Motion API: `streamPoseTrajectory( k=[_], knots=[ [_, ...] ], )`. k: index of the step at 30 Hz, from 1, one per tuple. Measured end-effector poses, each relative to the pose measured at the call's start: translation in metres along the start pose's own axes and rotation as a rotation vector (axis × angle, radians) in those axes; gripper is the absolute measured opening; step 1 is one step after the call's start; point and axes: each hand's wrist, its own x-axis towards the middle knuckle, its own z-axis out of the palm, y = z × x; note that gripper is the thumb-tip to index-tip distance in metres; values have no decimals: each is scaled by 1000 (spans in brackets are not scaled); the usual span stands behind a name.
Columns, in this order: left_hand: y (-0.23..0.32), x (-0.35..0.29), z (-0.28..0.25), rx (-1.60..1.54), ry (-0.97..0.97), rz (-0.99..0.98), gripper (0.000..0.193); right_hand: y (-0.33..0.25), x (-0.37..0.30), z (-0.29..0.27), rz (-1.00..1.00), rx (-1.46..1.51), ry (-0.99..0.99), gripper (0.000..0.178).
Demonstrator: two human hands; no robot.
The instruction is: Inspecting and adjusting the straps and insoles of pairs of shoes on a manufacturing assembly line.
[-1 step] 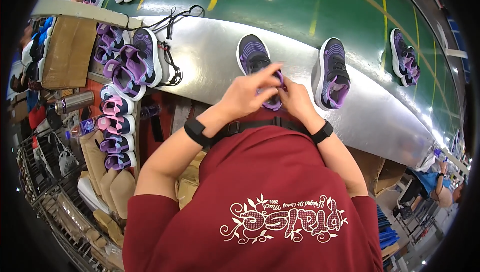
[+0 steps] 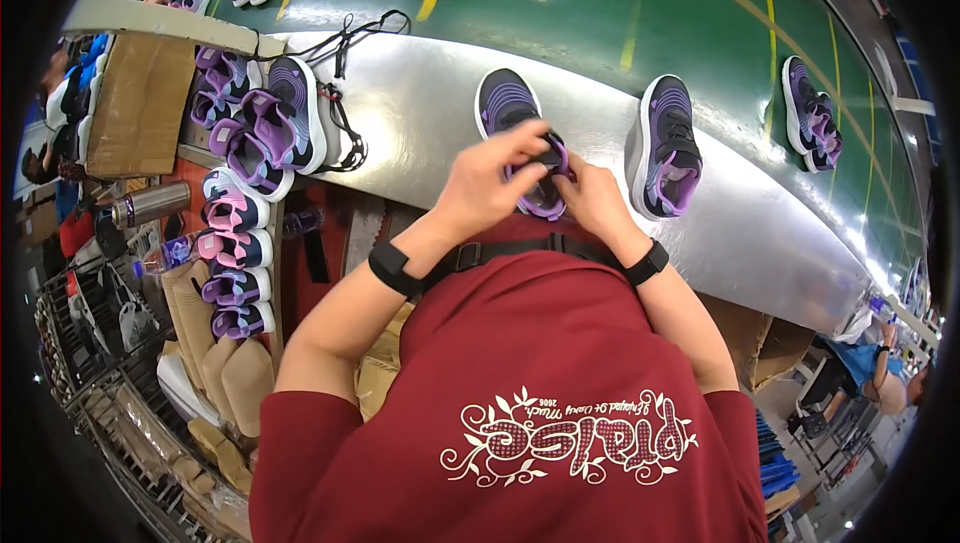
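A dark sneaker with purple lines and a white sole point(image 2: 505, 95) lies at the inner edge of the metal ledge, its toe away from me and its purple-lined opening toward my body. Over its middle, my left hand point(image 2: 485, 181) is closed, thumb and fingers pinching what looks like its dark strap point(image 2: 550, 151). The fingers partly hide the strap. My right hand point(image 2: 597, 200) grips the right side of the shoe's collar, thumb at the opening. To the right lies a matching sneaker point(image 2: 668, 148), untouched, its dark strap across the top.
Beyond the metal ledge point(image 2: 420, 93) runs a green conveyor belt point(image 2: 580, 3) carrying more sneakers point(image 2: 810, 113). Several purple sneakers point(image 2: 262, 138) crowd the ledge's left end, near tangled black cords point(image 2: 350, 43). A metal flask point(image 2: 150, 203) and a cardboard box point(image 2: 140, 103) are at the left.
My left hand's fingers have drawn back slightly and curled in at the strap, uncovering more of the shoe's opening. My right hand stays at the collar.
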Motion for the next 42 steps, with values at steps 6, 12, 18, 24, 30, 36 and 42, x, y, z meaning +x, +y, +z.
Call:
streamPoseTrajectory(
  k=[6,12,18,24,30,36,42],
  knots=[
    [-44,-16,-24,-242,393,-429,47,2,5,-1,-48,8,26,34],
    [-27,11,-7,-500,382,-631,57,-34,-2,-41,35,-5,69,26],
    [23,53,5,-1014,245,-377,48,-70,-25,-121,-108,232,-220,28],
    [75,51,57,-715,110,-253,56,-75,17,-169,-115,382,273,36],
    [54,37,45,105,460,129,49,-81,37,-142,76,245,246,46],
    [160,4,8,245,-204,-69,40,-91,44,-137,7,141,248,38],
    [163,10,1,-128,-372,-298,34,-96,38,-131,-184,310,142,31]
  ],
)
